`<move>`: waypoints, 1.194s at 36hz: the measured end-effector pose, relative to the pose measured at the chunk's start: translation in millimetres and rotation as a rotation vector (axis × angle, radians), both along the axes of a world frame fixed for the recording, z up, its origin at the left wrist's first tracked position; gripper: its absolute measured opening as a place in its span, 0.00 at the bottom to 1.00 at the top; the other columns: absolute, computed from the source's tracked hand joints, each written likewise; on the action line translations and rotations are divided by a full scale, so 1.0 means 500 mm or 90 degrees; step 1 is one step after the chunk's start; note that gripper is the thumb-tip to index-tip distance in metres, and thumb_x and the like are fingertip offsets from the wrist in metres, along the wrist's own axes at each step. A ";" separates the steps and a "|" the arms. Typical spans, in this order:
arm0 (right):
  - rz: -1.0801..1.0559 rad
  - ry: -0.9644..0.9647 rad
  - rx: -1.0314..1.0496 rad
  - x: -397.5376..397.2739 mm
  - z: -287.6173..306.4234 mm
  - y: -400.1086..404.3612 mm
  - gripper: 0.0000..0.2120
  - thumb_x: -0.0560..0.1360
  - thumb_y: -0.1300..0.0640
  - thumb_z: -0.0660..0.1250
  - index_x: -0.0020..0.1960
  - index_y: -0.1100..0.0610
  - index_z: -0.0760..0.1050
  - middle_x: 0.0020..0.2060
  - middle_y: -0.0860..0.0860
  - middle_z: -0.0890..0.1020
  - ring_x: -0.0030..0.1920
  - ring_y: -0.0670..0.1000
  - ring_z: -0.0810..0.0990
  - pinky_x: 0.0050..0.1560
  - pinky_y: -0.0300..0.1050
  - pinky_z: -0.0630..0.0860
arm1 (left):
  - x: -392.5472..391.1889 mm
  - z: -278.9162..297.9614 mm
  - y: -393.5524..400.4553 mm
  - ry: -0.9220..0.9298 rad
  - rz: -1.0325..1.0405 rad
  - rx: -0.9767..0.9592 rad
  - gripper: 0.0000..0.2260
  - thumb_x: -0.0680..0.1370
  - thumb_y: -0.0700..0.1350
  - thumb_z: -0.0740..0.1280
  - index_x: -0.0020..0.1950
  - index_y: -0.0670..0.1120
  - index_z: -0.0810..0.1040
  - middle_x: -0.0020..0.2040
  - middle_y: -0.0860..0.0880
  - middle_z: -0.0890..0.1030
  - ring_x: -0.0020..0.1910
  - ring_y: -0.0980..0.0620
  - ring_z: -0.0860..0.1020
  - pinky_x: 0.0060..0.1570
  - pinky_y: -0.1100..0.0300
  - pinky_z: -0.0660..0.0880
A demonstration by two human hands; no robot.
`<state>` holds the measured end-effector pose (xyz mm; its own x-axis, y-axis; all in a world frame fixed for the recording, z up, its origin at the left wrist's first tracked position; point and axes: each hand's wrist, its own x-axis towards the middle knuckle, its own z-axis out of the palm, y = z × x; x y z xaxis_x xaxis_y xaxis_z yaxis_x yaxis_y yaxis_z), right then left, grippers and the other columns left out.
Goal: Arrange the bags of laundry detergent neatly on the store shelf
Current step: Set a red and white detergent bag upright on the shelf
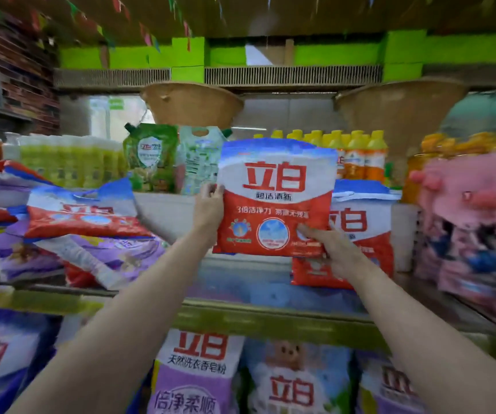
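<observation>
A red-and-white bag of laundry detergent (275,198) is held upright in front of a store shelf (270,318), its printed face turned toward the viewer and its long axis roughly vertical. The left hand (209,209) grips the bag's left edge at mid-height, fingers curled round it; the right hand (330,249) pinches the lower right corner from below. The bag is lifted clear of the shelf board — a bare stretch of board is seen just beneath and behind it. Immediately to the right, slightly farther back, a matching standing bag (360,234) is partly hidden by the held one and by the right hand; the open slot lies to its left, so the bag would likely be lowered there, beside it. To the left, a loose pile of red and purple bags (91,234) lies tumbled flat. At the far side stand green refill pouches (151,156) and yellow-capped bottles (357,156). On the right, pink packs (473,219) crowd the shelf's end.
</observation>
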<state>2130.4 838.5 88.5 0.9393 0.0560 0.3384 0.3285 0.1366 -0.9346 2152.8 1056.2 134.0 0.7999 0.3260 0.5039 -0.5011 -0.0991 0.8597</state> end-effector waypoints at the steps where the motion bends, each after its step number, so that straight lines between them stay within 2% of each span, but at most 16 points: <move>1: -0.022 -0.012 0.012 -0.010 -0.002 -0.023 0.08 0.71 0.62 0.70 0.48 0.53 0.79 0.36 0.50 0.85 0.32 0.50 0.83 0.39 0.50 0.80 | -0.007 -0.015 -0.027 0.005 -0.001 0.010 0.06 0.81 0.44 0.58 0.50 0.45 0.74 0.46 0.39 0.75 0.46 0.49 0.72 0.46 0.54 0.68; 3: -0.073 -0.042 0.002 -0.028 -0.006 -0.067 0.09 0.71 0.65 0.69 0.48 0.53 0.78 0.37 0.50 0.85 0.34 0.49 0.84 0.43 0.51 0.81 | -0.014 -0.054 -0.078 0.032 -0.059 0.020 0.08 0.82 0.47 0.57 0.56 0.46 0.71 0.47 0.46 0.75 0.47 0.51 0.73 0.44 0.59 0.69; 5: -0.124 -0.057 -0.023 -0.038 -0.013 -0.112 0.10 0.71 0.65 0.70 0.48 0.52 0.78 0.37 0.48 0.86 0.36 0.48 0.84 0.44 0.48 0.81 | -0.024 -0.092 -0.120 0.076 -0.221 -0.020 0.09 0.80 0.49 0.62 0.58 0.49 0.67 0.50 0.48 0.78 0.44 0.51 0.77 0.36 0.61 0.75; 8: -0.165 -0.031 -0.053 -0.055 -0.024 -0.171 0.11 0.69 0.64 0.72 0.48 0.52 0.76 0.42 0.51 0.84 0.40 0.52 0.83 0.51 0.53 0.79 | -0.020 -0.145 -0.164 0.140 -0.339 0.073 0.30 0.69 0.41 0.75 0.64 0.48 0.61 0.58 0.45 0.78 0.47 0.50 0.80 0.30 0.62 0.78; 10: -0.171 0.006 -0.079 -0.060 -0.046 -0.212 0.18 0.63 0.58 0.77 0.51 0.54 0.77 0.45 0.53 0.84 0.42 0.54 0.82 0.52 0.54 0.79 | -0.019 -0.170 -0.197 0.158 -0.344 0.143 0.37 0.65 0.36 0.77 0.64 0.47 0.58 0.61 0.42 0.75 0.52 0.48 0.78 0.36 0.62 0.80; 11: -0.187 0.022 -0.123 -0.067 -0.055 -0.227 0.22 0.62 0.56 0.79 0.53 0.56 0.77 0.47 0.55 0.84 0.44 0.54 0.82 0.50 0.49 0.80 | -0.017 -0.182 -0.211 0.160 -0.329 0.165 0.39 0.62 0.39 0.78 0.64 0.49 0.57 0.61 0.41 0.74 0.55 0.46 0.77 0.42 0.58 0.81; 14: -0.252 0.057 -0.190 -0.067 -0.091 -0.269 0.19 0.71 0.64 0.71 0.60 0.59 0.73 0.54 0.55 0.79 0.50 0.54 0.78 0.41 0.32 0.78 | 0.028 -0.219 -0.235 0.158 -0.268 0.233 0.50 0.56 0.46 0.78 0.70 0.59 0.53 0.59 0.40 0.74 0.57 0.41 0.77 0.57 0.44 0.76; 18: -0.271 0.072 -0.209 -0.060 -0.112 -0.279 0.25 0.70 0.56 0.72 0.64 0.59 0.71 0.59 0.56 0.79 0.56 0.57 0.79 0.61 0.51 0.75 | -0.003 -0.205 -0.246 0.160 -0.255 0.204 0.40 0.65 0.36 0.77 0.69 0.45 0.57 0.59 0.34 0.74 0.47 0.43 0.77 0.47 0.53 0.77; 20: -0.262 0.064 -0.212 -0.064 -0.112 -0.276 0.23 0.73 0.57 0.70 0.65 0.60 0.69 0.59 0.54 0.78 0.56 0.55 0.78 0.60 0.48 0.73 | -0.004 -0.205 -0.249 0.184 -0.260 0.198 0.36 0.63 0.40 0.79 0.61 0.43 0.59 0.55 0.36 0.76 0.43 0.47 0.77 0.38 0.59 0.77; 22: -0.262 0.048 -0.205 -0.070 -0.111 -0.270 0.22 0.75 0.59 0.68 0.67 0.59 0.68 0.58 0.54 0.78 0.56 0.54 0.77 0.57 0.45 0.73 | -0.001 -0.209 -0.250 0.209 -0.273 0.180 0.28 0.68 0.37 0.76 0.56 0.42 0.59 0.49 0.41 0.77 0.39 0.52 0.77 0.31 0.64 0.77; 26: -0.282 0.019 -0.232 -0.067 -0.117 -0.274 0.23 0.73 0.56 0.70 0.66 0.56 0.69 0.58 0.54 0.79 0.56 0.55 0.79 0.62 0.51 0.74 | 0.004 -0.214 -0.248 0.239 -0.290 0.201 0.14 0.71 0.40 0.73 0.49 0.43 0.69 0.50 0.43 0.79 0.41 0.52 0.78 0.35 0.67 0.78; 29: -0.283 0.029 -0.242 -0.063 -0.119 -0.281 0.23 0.71 0.53 0.72 0.64 0.55 0.72 0.55 0.52 0.81 0.53 0.54 0.80 0.58 0.51 0.76 | 0.006 -0.213 -0.241 0.257 -0.285 0.215 0.19 0.70 0.44 0.75 0.57 0.42 0.72 0.57 0.41 0.79 0.51 0.45 0.80 0.54 0.52 0.77; 31: -0.257 0.041 -0.223 -0.061 -0.118 -0.286 0.21 0.72 0.57 0.72 0.63 0.56 0.72 0.52 0.51 0.81 0.49 0.52 0.80 0.47 0.42 0.78 | 0.005 -0.210 -0.241 0.266 -0.284 0.215 0.19 0.73 0.41 0.72 0.62 0.40 0.71 0.58 0.41 0.79 0.51 0.45 0.80 0.52 0.54 0.77; 35: -0.229 0.058 -0.235 -0.054 -0.118 -0.292 0.17 0.73 0.62 0.69 0.60 0.57 0.70 0.49 0.52 0.80 0.38 0.46 0.78 0.25 0.30 0.71 | 0.000 -0.205 -0.244 0.283 -0.292 0.199 0.14 0.74 0.37 0.69 0.59 0.42 0.73 0.53 0.44 0.80 0.44 0.52 0.79 0.42 0.62 0.75; 40: -0.322 0.025 -0.323 -0.054 -0.119 -0.293 0.21 0.73 0.55 0.71 0.62 0.57 0.69 0.55 0.51 0.79 0.48 0.49 0.79 0.39 0.37 0.74 | -0.007 -0.196 -0.246 0.312 -0.259 0.214 0.13 0.73 0.37 0.69 0.57 0.42 0.74 0.54 0.44 0.80 0.44 0.51 0.79 0.42 0.63 0.74; 43: -0.421 -0.014 -0.352 -0.065 -0.115 -0.288 0.25 0.71 0.54 0.73 0.61 0.60 0.65 0.51 0.49 0.70 0.50 0.47 0.72 0.34 0.34 0.67 | -0.019 -0.189 -0.254 0.312 -0.247 0.234 0.11 0.75 0.37 0.67 0.56 0.42 0.73 0.52 0.45 0.79 0.39 0.54 0.77 0.38 0.66 0.72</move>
